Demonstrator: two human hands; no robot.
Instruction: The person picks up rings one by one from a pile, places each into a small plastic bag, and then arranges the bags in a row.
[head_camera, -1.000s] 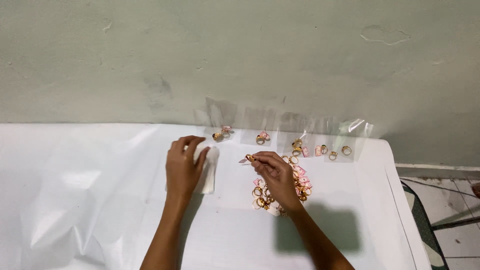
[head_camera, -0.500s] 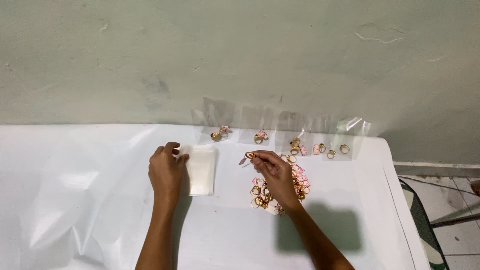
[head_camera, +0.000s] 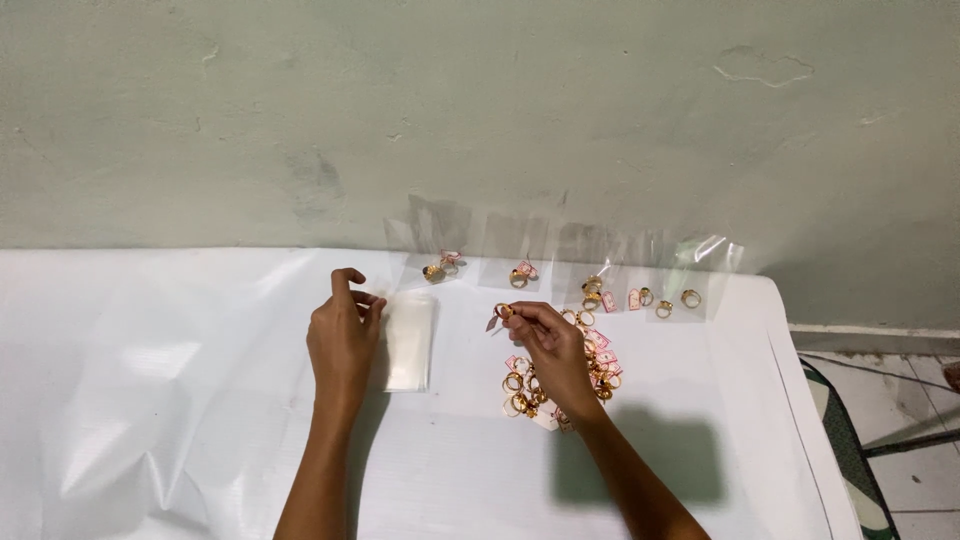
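My right hand (head_camera: 548, 350) pinches a small gold ring with a pink tag (head_camera: 500, 314) between thumb and fingers, above a pile of several gold rings with pink tags (head_camera: 560, 378). My left hand (head_camera: 343, 335) rests at the left edge of a stack of small clear plastic bags (head_camera: 408, 340), its fingertips pinching at the top bag. Both hands hover over a white plastic-covered table (head_camera: 200, 400).
Several clear bags (head_camera: 560, 250) stand in a row against the grey wall (head_camera: 480, 110), with bagged gold rings (head_camera: 435, 270) (head_camera: 520, 275) (head_camera: 660, 300) in front of them. The table's right edge (head_camera: 800, 400) drops to a tiled floor.
My left hand slid left off the stack of bags, uncovering it, and now pinches at its left edge. My right hand kept the ring almost still.
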